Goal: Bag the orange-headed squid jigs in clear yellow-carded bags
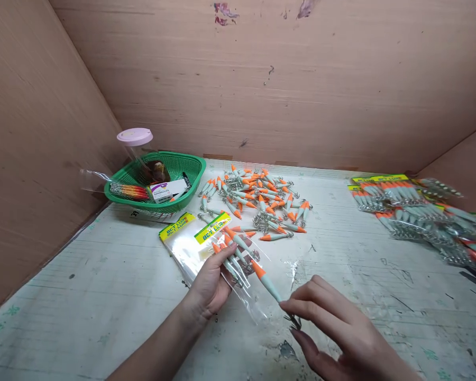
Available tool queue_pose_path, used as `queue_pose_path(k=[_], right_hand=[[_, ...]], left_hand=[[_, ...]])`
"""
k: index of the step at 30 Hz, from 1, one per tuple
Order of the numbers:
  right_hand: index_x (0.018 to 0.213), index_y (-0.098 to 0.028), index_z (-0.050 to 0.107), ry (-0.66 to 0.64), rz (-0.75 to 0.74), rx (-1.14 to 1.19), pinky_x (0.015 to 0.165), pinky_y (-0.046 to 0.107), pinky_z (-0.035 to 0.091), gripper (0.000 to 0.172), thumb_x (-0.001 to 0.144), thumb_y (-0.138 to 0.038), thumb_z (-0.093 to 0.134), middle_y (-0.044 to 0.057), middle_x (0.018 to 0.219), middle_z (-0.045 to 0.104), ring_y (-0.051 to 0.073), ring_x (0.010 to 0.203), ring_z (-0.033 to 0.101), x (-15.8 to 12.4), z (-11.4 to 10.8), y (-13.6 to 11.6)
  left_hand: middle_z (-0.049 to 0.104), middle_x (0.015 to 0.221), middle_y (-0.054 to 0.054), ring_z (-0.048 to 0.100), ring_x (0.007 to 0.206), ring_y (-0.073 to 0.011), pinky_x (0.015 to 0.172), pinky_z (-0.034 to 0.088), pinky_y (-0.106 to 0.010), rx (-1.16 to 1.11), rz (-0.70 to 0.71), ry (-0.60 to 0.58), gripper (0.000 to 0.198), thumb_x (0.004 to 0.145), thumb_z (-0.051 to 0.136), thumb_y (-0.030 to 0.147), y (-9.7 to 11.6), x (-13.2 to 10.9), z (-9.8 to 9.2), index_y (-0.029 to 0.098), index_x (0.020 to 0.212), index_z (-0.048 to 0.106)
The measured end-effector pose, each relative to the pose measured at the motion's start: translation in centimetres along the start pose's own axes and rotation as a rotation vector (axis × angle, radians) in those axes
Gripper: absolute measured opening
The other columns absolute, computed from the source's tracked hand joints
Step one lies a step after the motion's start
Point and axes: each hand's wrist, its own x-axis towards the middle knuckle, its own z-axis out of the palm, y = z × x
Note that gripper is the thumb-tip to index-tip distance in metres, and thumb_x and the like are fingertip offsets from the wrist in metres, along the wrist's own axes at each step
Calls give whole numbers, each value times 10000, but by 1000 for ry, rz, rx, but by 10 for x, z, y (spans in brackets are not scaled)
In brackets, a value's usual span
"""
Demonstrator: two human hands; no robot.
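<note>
My left hand (pixel 216 278) grips a clear plastic bag (pixel 257 307) with a yellow-green header, thumb pressed on top. Several orange-and-pale-green squid jigs (pixel 238 259) lie inside that bag. My right hand (pixel 333 323) pinches one more squid jig (pixel 269 283) near its hooked end, between thumb and fingers. Its orange tip points up and left, close to the bag's lower side. Under and left of the held bag lies a stack of flat header bags (pixel 176 243). Behind both hands is a loose pile of squid jigs (pixel 262 196).
A green basket (pixel 196 182) at the back left holds a pink-lidded clear jar (pixel 135 137), a small white box (pixel 168 189) and red-yellow jigs (pixel 129 191). Filled jig packs (pixel 416 211) are heaped at the right. Wooden panels (pixel 262 95) enclose the back and sides.
</note>
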Motion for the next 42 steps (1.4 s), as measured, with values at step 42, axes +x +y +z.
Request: queue_pose_path(k=[42], right_hand=[[982,-149,638,269,-113,-222,600,291,408,237,809,-4,567,62,766,610,152,684,504,-5,24,12]], left_hand=[[735,862,-125,708,732,-214,665,590,-319,49,-129,-145,269,809,605,129,-9,-8,3,85,1069,654]])
